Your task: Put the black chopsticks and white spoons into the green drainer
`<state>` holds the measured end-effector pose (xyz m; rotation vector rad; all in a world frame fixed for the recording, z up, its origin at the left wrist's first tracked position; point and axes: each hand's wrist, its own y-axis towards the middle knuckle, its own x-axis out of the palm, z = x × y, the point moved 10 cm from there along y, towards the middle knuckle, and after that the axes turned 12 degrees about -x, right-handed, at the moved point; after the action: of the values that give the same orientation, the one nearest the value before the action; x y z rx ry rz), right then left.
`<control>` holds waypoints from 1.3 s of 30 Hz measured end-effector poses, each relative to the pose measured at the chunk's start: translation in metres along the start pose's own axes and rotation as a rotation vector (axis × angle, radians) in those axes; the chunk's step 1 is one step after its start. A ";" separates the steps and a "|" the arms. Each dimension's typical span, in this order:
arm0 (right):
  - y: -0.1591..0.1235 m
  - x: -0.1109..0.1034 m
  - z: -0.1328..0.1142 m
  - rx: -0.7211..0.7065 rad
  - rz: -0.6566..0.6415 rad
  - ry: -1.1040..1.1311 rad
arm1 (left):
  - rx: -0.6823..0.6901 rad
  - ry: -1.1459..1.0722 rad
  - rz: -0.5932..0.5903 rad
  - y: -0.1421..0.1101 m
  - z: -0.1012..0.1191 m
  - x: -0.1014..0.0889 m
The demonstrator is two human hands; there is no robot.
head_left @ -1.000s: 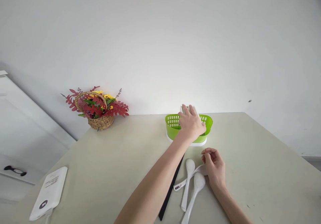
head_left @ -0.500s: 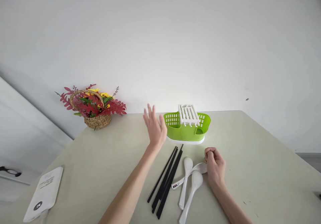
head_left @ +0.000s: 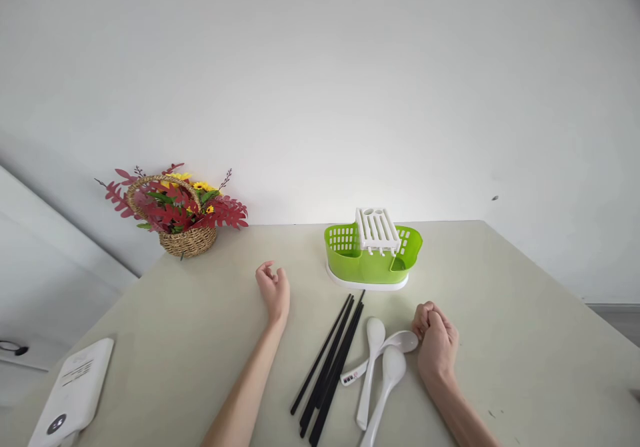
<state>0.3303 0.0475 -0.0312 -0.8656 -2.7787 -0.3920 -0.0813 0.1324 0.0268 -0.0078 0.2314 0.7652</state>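
My left hand [head_left: 274,290] rests over the table left of the black chopsticks [head_left: 330,367], its fingers curled in and nothing in them. My right hand [head_left: 436,340] is closed in a fist beside the bowl of a white soup spoon [head_left: 406,341] with a printed handle; no object shows in it. Two more white spoons lie across it, a smaller spoon [head_left: 375,332] and a larger spoon [head_left: 394,365]. Behind them stands a green utensil holder [head_left: 373,270] on a white base, with a slotted white rack [head_left: 379,229] on top in its middle.
A wicker basket [head_left: 189,241] with red leaves and yellow flowers stands at the back left by the wall. A white power bank-like device [head_left: 75,387] with a cable lies at the left edge of the table [head_left: 510,300]. A white cabinet [head_left: 45,273] adjoins the left side.
My left hand has let go of the white rack, now on the green holder, and drawn back left and toward me, curling its fingers. My right hand has closed tighter and stayed by the spoons.
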 end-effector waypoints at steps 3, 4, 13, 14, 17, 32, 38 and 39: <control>0.001 0.000 0.003 0.011 0.003 0.025 | -0.070 -0.022 -0.094 -0.003 -0.003 0.004; 0.001 0.000 0.004 0.015 0.000 0.029 | -0.090 -0.026 -0.115 -0.003 -0.004 0.005; 0.002 -0.001 0.008 0.051 0.006 0.121 | -0.142 -0.008 -0.253 -0.011 0.001 0.010; 0.003 -0.002 0.008 0.056 0.013 0.132 | -0.142 -0.004 -0.264 -0.013 0.002 0.010; 0.008 -0.006 0.005 0.063 0.043 0.170 | -0.135 0.011 -0.284 -0.017 0.004 0.012; 0.017 -0.008 0.007 0.137 0.040 0.268 | 0.068 0.267 -0.866 -0.082 0.023 0.066; 0.015 -0.002 0.009 0.132 -0.004 0.246 | 0.189 0.370 -0.994 -0.110 0.028 0.074; 0.014 -0.002 0.010 0.133 -0.009 0.243 | 0.229 0.403 -1.002 -0.115 0.030 0.075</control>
<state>0.3389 0.0610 -0.0381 -0.7221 -2.5528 -0.2887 0.0563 0.1031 0.0317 -0.0574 0.6341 -0.2740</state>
